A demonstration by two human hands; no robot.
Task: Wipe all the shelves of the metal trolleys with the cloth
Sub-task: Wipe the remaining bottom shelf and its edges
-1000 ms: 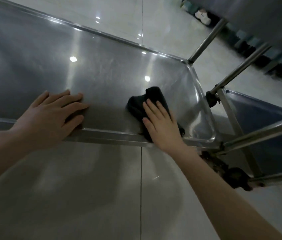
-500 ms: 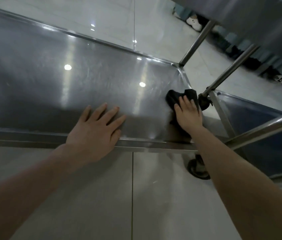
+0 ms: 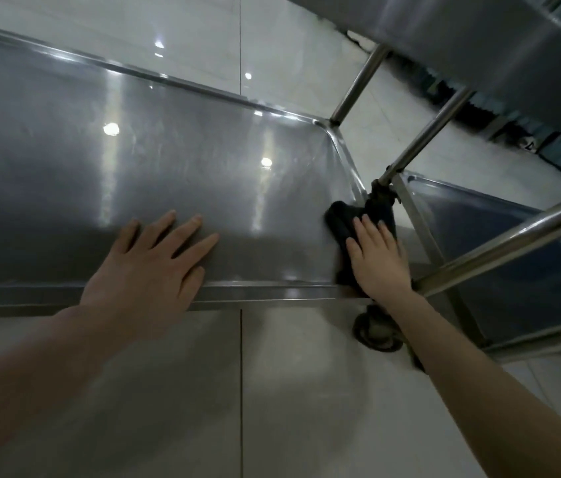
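Note:
The bottom shelf (image 3: 134, 160) of a metal trolley fills the left and middle of the view, low over the tiled floor. A black cloth (image 3: 344, 225) lies crumpled in the shelf's near right corner, against the rim. My right hand (image 3: 377, 260) presses flat on the cloth with straight fingers. My left hand (image 3: 149, 270) rests flat on the shelf by the near rim, fingers spread, holding nothing. An upper shelf (image 3: 461, 25) of the trolley hangs over the top right.
A second trolley's low shelf (image 3: 513, 257) stands right beside the first, with slanted metal posts (image 3: 423, 139) and a crossbar (image 3: 513, 246) between them. A black caster wheel (image 3: 377, 331) sits under the corner. Glossy floor tiles (image 3: 272, 408) lie in front. Dim objects line the far right wall.
My right hand slid the cloth rightward along the shelf into the near right corner. My left hand shifted right along the near rim. The view moved closer.

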